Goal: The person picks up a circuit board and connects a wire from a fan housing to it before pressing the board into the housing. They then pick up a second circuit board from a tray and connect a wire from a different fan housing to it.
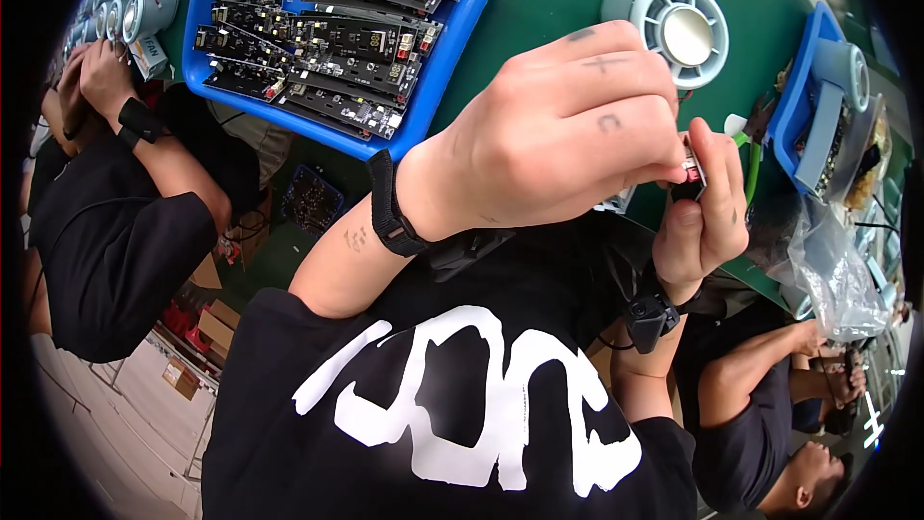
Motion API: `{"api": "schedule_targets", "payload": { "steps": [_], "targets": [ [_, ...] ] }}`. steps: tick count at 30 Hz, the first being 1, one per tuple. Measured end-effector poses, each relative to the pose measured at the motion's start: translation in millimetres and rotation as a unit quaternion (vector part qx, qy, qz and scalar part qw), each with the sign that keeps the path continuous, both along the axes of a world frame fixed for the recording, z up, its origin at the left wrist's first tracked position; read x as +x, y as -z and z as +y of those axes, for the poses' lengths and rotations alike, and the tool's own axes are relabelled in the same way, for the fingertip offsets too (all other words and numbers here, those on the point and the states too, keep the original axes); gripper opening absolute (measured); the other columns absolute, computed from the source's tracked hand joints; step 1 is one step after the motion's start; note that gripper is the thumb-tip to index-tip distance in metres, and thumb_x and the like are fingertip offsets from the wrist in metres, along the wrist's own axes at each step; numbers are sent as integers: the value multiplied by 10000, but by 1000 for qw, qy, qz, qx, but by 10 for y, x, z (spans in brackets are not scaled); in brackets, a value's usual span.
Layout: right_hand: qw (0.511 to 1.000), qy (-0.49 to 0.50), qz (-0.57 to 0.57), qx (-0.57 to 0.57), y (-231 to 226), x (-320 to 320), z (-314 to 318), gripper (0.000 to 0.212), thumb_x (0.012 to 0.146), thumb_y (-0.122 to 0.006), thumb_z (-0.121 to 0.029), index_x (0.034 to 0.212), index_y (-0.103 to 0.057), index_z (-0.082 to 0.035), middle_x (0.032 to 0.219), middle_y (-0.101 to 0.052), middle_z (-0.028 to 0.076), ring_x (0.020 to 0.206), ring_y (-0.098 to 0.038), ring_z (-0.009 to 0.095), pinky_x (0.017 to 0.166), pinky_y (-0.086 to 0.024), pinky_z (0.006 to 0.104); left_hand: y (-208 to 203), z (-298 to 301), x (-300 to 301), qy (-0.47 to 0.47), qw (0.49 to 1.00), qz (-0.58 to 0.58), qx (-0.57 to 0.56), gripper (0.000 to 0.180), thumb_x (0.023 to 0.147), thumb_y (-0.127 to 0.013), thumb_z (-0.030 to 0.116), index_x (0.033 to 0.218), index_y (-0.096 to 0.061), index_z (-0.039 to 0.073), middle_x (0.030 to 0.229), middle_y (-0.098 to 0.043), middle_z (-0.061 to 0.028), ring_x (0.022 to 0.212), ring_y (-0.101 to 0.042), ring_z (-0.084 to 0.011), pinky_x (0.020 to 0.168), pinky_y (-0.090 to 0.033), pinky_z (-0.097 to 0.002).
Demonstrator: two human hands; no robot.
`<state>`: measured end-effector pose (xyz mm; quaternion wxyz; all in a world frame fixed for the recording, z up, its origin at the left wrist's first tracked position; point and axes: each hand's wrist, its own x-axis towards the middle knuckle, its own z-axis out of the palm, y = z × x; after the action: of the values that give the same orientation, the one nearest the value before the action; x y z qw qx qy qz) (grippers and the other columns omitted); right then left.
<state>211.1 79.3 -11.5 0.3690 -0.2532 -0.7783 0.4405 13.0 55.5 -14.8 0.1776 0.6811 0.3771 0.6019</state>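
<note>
My right hand holds a small black circuit board between thumb and fingers; most of the board is hidden. A red-and-white connector shows at its edge. From the left, my left hand reaches across with its fingers curled into a pinch, the fingertips right at the connector. Whatever sits inside that pinch is hidden. Just beyond both hands, a pale blue round fan housing lies on the green table, its spoked face showing and a bit of red wire below it.
A blue tray of several black circuit boards stands at the far left. Green-handled cutters lie right of my hands, beside another blue bin and a clear plastic bag. Co-workers sit on both sides.
</note>
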Motion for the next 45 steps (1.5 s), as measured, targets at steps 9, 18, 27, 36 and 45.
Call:
{"api": "schedule_targets", "payload": {
  "steps": [9,18,27,36,45],
  "targets": [
    [996,36,30,81,63,-127,47,454,982,-618,-231,1263,-628,125,1069,-678,219,827,-628,264,718,-495,350,22,-53,-31,-45,998,30,-9,263,763,-836,53,983,-698,15,867,-669,-100,749,-620,-215,656,-520,-301],
    [993,94,-35,62,70,-52,-117,477,1030,-555,-303,1192,-634,139,1138,-682,303,909,-662,339,831,-527,394,15,-124,31,-36,998,-22,-48,268,744,-831,70,998,-758,30,913,-649,-82,786,-619,-224,716,-521,-329],
    [994,64,-85,-33,42,201,-122,525,1042,-502,-312,1218,-619,168,1095,-669,297,921,-650,362,842,-513,435,15,-126,107,-24,994,-97,-51,217,734,-835,64,933,-749,64,918,-637,-34,821,-593,-246,715,-510,-353],
    [998,26,-61,-13,76,164,-30,496,1037,-518,-306,1217,-613,146,1098,-623,180,787,-525,181,632,-388,278,22,-67,19,19,990,-127,-52,191,744,-838,71,910,-744,53,877,-652,-45,781,-613,-245,697,-520,-352],
    [996,7,-79,-44,4,220,-19,478,1025,-542,-275,1276,-605,127,1154,-636,163,950,-627,210,796,-497,299,20,-139,77,21,990,-120,-65,214,743,-845,89,934,-755,58,881,-649,-54,774,-618,-246,693,-518,-353]
  ]
}}
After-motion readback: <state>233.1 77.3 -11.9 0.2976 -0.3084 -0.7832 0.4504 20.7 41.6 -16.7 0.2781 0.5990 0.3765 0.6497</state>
